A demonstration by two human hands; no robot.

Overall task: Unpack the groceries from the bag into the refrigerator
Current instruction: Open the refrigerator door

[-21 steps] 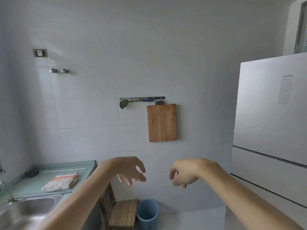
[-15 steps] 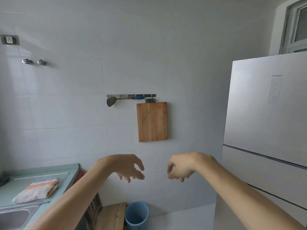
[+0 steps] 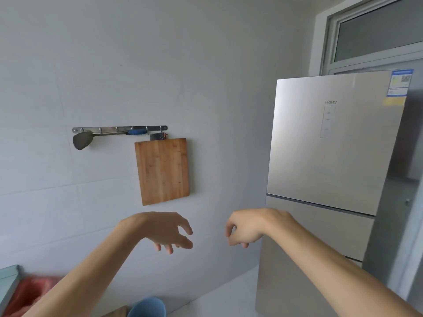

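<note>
While we hold both arms out before the tiled wall, our left grip [image 3: 164, 232] and right grip [image 3: 245, 229] hang loosely curled, holding nothing — the refrigerator [image 3: 332, 145] stands on the right, doors closed, beyond the right grip.

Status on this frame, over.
Left hand and right hand empty, loosely curled. Refrigerator doors shut. Blurred red thing lower left, maybe bag. Nothing blocking doors.

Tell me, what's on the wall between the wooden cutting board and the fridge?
Nothing: the head view shows only bare wall tile between the cutting board and the refrigerator.
</note>
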